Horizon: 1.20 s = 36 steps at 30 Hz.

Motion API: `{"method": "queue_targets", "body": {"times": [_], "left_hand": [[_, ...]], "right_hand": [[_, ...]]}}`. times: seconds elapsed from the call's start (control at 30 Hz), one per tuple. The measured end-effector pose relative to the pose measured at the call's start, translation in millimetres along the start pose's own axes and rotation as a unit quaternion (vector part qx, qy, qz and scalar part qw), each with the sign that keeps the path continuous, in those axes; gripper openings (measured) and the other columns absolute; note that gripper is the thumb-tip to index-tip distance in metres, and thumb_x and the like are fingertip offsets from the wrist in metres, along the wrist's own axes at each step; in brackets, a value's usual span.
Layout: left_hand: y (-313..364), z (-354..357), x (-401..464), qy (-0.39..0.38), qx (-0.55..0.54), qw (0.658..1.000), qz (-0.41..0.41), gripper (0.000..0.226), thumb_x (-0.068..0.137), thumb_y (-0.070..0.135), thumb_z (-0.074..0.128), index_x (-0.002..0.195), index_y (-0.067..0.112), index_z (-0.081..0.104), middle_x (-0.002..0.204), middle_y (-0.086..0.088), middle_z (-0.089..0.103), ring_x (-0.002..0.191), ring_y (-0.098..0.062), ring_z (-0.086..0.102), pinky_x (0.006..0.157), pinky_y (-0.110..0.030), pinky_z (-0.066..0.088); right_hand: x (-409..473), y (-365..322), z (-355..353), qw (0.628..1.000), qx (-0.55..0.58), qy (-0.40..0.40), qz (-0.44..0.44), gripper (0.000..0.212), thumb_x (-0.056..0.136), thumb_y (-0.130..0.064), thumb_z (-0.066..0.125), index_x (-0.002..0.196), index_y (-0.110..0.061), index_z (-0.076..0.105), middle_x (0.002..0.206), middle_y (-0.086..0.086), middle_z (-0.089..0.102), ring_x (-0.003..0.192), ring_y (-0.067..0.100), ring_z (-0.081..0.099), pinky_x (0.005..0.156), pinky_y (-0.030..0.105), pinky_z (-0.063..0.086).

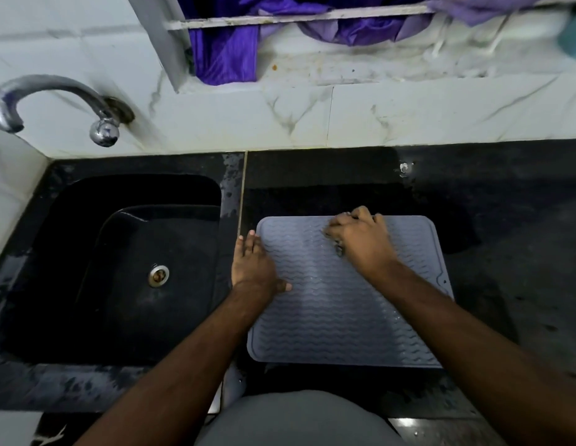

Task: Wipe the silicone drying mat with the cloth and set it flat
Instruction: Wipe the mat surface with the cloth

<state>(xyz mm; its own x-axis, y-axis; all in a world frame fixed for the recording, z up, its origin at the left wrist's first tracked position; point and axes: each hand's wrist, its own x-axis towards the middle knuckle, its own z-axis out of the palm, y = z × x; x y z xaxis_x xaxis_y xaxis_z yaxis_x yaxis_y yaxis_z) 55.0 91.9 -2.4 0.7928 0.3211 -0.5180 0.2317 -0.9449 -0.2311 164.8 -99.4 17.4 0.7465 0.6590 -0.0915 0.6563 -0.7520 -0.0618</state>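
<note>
While lying flat on the dark countertop (505,194), just right of the black sink (135,252), silicone drying mat (344,310) looking settled, near edge close to the counter's front lip. Risks first. Could skid or ruck up toward the wall if the wiping stroke pushes harder than the anchoring hand holds, especially over that wet-looking patch of counter behind it. Could also creep off the front edge if dragged back this way. Wavy ribs likely to trap moisture, so a light pass may leave streaks. A lifted corner after the wipe would spoil the "set flat" part.

Now the fingers. Left hand (252,268) laid out nearly straight along the mat's left border, fingers (248,243) pointing toward the wall, thumb splayed onto the ribbed surface; pressing down, gripping nothing. Right hand (360,243) up near the far edge, knuckles raised and fingers curled in tight, bunched over something small and dark peeking out beneath the palm. Probably the cloth (339,250), though almost wholly hidden and too blurred to call for certain. Motion smear around those knuckles, so wiping apparently under way, much of the mat not yet covered.
</note>
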Motion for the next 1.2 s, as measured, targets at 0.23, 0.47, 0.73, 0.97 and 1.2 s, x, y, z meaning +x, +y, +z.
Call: {"method": "queue_targets", "body": {"times": [0.23, 0.47, 0.73, 0.97, 1.2], "left_hand": [[-5, 6, -4, 0.006, 0.034, 0.999, 0.017, 0.111, 0.087, 0.083, 0.031, 0.159, 0.007, -0.005, 0.168, -0.011, -0.008, 0.154, -0.024, -0.014, 0.124, -0.048, -0.007], [5, -10, 4, -0.044, 0.153, 0.987, 0.019, 0.117, 0.085, 0.086, 0.028, 0.157, 0.0, -0.006, 0.166, -0.021, -0.006, 0.155, -0.033, -0.005, 0.123, -0.049, -0.004], [25, -33, 11, -0.049, 0.135, 0.989, 0.02, 0.111, 0.084, 0.088, 0.014, 0.16, 0.009, 0.006, 0.165, -0.015, 0.02, 0.151, -0.034, 0.019, 0.12, -0.049, 0.016], [44, -24, 22, -0.058, 0.174, 0.983, -0.005, 0.126, 0.076, 0.095, 0.01, 0.155, -0.002, 0.021, 0.159, -0.024, 0.031, 0.148, -0.042, 0.024, 0.119, -0.06, 0.012], [36, 7, 14, 0.033, 0.1, 0.994, -0.036, 0.137, 0.071, 0.095, -0.001, 0.151, -0.013, 0.023, 0.158, -0.037, 0.017, 0.149, -0.046, 0.016, 0.12, -0.055, 0.015]], "right_hand": [[45, -86, 25, 0.991, 0.004, -0.025, -0.133, 0.057, 0.093, -0.027, 0.056, 0.147, -0.035, 0.038, 0.151, -0.007, 0.041, 0.132, 0.028, 0.033, 0.099, 0.044, 0.032], [25, -29, 41, 0.98, -0.057, -0.072, -0.175, 0.059, 0.1, -0.025, 0.04, 0.152, -0.045, 0.021, 0.161, -0.016, 0.021, 0.142, 0.027, 0.023, 0.099, 0.047, 0.027], [-16, 72, 21, 0.981, -0.137, -0.068, -0.121, 0.05, 0.096, -0.025, 0.051, 0.139, -0.05, 0.045, 0.149, -0.021, 0.043, 0.136, 0.026, 0.034, 0.089, 0.042, 0.029], [-68, 139, 17, 0.99, -0.125, -0.065, -0.005, 0.042, 0.094, -0.03, 0.05, 0.131, -0.049, 0.055, 0.143, -0.019, 0.052, 0.128, 0.025, 0.037, 0.085, 0.043, 0.032], [-82, 110, 29, 0.97, -0.046, -0.061, 0.229, 0.047, 0.098, -0.017, 0.041, 0.142, -0.032, 0.046, 0.151, -0.004, 0.041, 0.129, 0.033, 0.035, 0.096, 0.051, 0.034]]}}
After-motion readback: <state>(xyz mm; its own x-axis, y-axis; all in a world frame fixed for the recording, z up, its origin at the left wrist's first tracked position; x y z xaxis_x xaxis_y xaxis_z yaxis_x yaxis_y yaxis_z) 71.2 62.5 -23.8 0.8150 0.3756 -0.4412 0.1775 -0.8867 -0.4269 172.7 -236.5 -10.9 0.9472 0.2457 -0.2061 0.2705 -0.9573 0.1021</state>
